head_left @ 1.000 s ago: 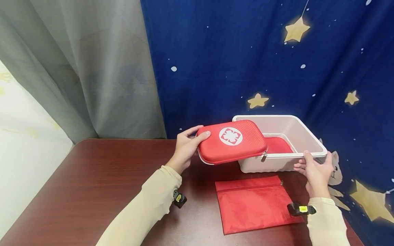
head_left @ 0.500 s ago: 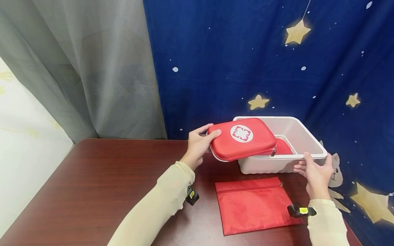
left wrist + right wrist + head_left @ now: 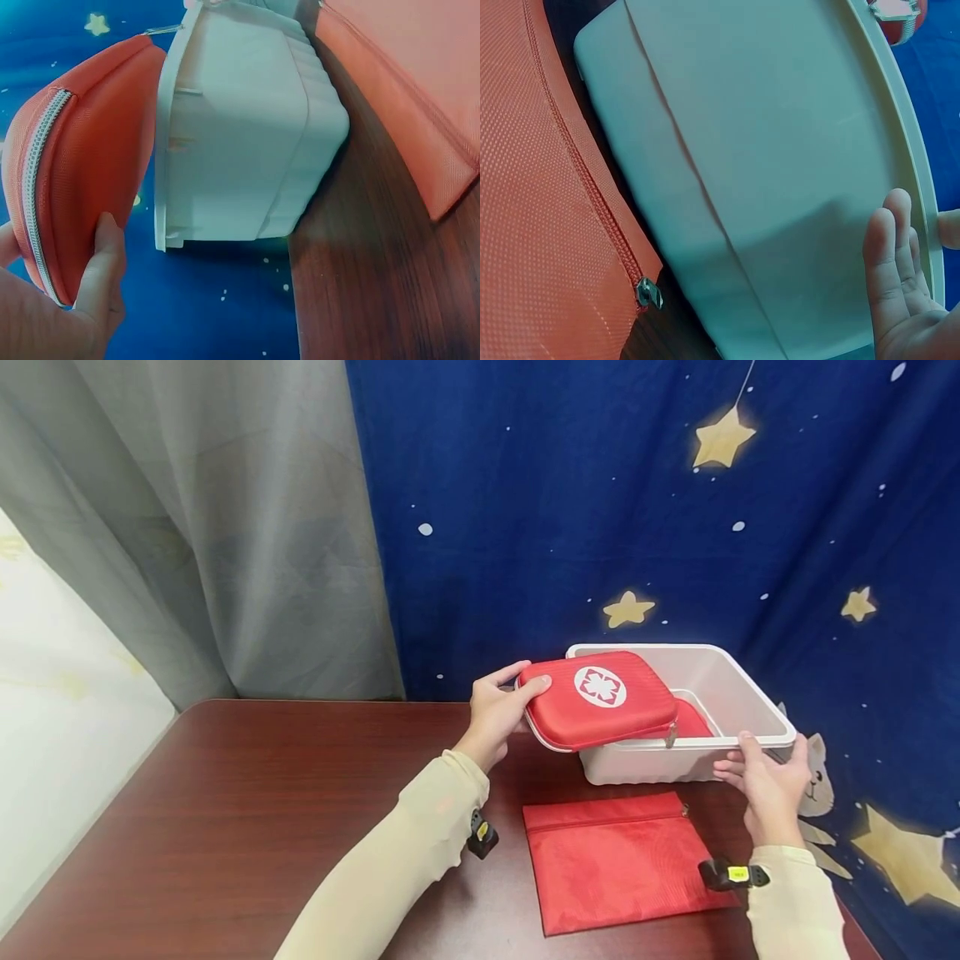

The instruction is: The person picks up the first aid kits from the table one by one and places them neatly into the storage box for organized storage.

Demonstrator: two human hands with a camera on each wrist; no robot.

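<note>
My left hand (image 3: 497, 714) grips the left end of a red zippered first-aid case (image 3: 637, 693), thumb on top, beside its white emblem. The case is tilted and hangs over the left part of a white plastic bin (image 3: 675, 762). In the left wrist view the case's zipper (image 3: 34, 172) runs along the end near the palm. My right hand (image 3: 772, 785) pinches the bin's front right rim, thumb over the edge and fingers against the outer wall, as the right wrist view shows. Inside the bin lies something flat and red (image 3: 692, 718), partly hidden by the case.
A flat red zippered pouch (image 3: 622, 864) lies on the dark wooden table (image 3: 247, 827) in front of the bin. Behind the table hang a grey curtain (image 3: 285, 527) and a blue curtain with stars (image 3: 525, 527).
My left hand has carried the first-aid case to the right, further over the bin. The right hand, the bin and the pouch have stayed in place.
</note>
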